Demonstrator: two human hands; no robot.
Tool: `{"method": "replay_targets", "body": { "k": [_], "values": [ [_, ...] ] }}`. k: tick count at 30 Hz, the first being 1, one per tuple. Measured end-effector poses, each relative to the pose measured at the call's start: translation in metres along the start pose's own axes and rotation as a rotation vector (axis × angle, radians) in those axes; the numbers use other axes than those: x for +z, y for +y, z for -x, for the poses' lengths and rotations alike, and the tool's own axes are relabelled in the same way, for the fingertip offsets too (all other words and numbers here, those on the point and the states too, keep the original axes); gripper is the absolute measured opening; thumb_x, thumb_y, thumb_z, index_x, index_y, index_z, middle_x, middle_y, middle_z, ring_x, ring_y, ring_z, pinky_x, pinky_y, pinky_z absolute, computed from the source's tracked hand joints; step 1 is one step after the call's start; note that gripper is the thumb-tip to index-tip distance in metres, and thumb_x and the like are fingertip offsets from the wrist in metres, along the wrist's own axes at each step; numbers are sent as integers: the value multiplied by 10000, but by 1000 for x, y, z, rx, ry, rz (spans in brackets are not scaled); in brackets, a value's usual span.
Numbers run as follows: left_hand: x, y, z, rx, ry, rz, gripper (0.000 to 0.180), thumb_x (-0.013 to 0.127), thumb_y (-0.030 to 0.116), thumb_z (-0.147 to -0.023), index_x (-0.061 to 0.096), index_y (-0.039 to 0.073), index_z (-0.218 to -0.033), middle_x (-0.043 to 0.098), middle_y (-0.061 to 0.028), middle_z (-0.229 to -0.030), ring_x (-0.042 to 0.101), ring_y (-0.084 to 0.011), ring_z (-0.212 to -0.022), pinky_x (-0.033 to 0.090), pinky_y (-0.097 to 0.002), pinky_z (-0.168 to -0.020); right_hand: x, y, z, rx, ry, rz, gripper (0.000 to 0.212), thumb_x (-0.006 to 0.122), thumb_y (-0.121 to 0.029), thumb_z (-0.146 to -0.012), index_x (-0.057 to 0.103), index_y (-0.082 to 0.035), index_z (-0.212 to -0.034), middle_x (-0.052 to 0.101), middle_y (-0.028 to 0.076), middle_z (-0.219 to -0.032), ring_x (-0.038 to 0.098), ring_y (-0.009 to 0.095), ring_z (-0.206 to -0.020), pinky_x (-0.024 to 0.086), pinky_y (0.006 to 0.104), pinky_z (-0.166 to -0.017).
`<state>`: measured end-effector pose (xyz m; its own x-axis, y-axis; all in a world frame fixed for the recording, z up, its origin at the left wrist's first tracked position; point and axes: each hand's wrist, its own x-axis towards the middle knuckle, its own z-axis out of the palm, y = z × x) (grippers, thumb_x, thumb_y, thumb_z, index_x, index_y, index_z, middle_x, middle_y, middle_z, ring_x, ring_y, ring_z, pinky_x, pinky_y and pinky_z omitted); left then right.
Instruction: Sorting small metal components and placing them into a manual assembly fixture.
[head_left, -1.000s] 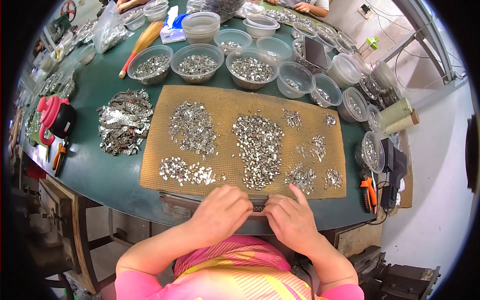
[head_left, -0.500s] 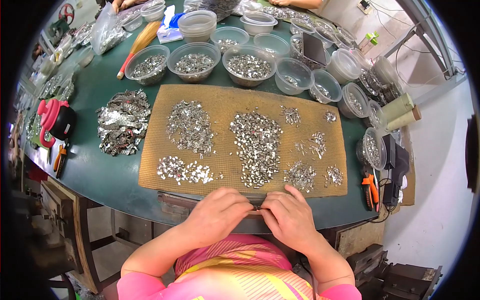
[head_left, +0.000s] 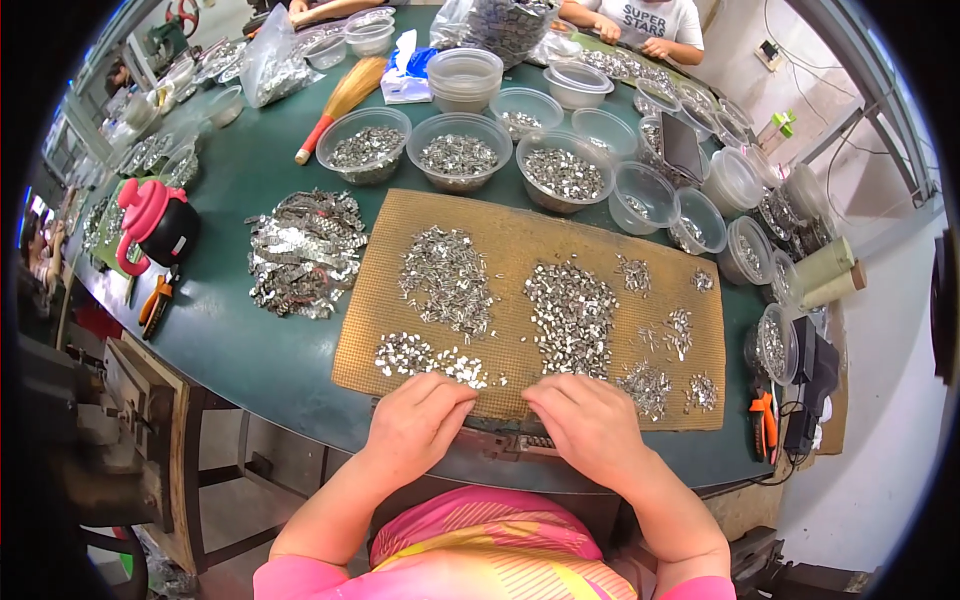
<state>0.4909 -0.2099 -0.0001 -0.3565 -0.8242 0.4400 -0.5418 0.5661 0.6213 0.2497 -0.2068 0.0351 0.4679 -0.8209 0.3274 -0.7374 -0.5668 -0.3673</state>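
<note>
My left hand (head_left: 415,425) is over the near edge of a tan textured mat (head_left: 510,225), fingertips pinched together beside a pile of shiny flat metal bits (head_left: 425,358). A short gap to the right, my right hand (head_left: 590,428) also pinches, at the lower end of a large heap of small metal pieces (head_left: 573,315). Anything between either set of fingertips is too small to make out. Below and between the hands, a metal fixture (head_left: 510,445) sits at the table edge. A heap of slim metal pieces (head_left: 447,280) lies farther up the mat, with several smaller piles at its right.
Clear plastic bowls of metal parts, one a round bowl (head_left: 458,155), line the mat's far side. Bundled metal strips (head_left: 305,252), a pink-lidded black pot (head_left: 160,222) and orange-handled pliers (head_left: 157,300) stand left. More orange pliers (head_left: 764,425) lie right. Another person (head_left: 640,30) sits across.
My hands have moved apart from their meeting point at the fixture, up onto the mat's near edge. The view has shifted, so the table appears lower and farther right.
</note>
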Motion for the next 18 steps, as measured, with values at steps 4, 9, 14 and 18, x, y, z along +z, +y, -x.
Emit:
{"method": "replay_targets", "body": {
  "k": [4,9,14,18],
  "values": [
    [-1,-2,-6,-16,-14,-27,140,766,47,-864,703,60,-988,669,-83,-865,672,-273,-760,539,-373,-652,20,-1,-21,-10,-42,36,110,765,-168,-882,698,-98,-935,670,46,-882,690,243,-765,559,364,-644],
    [2,-3,-14,8,-70,-92,136,759,82,-870,713,83,-998,615,-68,-825,660,-267,-741,538,-381,-637,33,-7,-30,33,-83,141,145,770,-197,-873,664,-98,-886,605,45,-823,674,241,-737,554,370,-626],
    [5,-8,-17,68,-135,-128,131,723,110,-894,695,94,-1021,570,-65,-851,656,-265,-770,547,-386,-642,33,-2,-26,24,-112,101,111,748,-144,-883,666,-90,-935,626,52,-867,681,246,-750,557,373,-622],
    [-1,-12,-17,28,-142,-19,121,722,108,-895,700,91,-1013,573,-66,-853,660,-267,-777,549,-393,-655,29,6,-19,-9,-73,2,111,742,-121,-888,683,-82,-974,657,53,-913,693,252,-782,563,373,-639]
  ]
}}
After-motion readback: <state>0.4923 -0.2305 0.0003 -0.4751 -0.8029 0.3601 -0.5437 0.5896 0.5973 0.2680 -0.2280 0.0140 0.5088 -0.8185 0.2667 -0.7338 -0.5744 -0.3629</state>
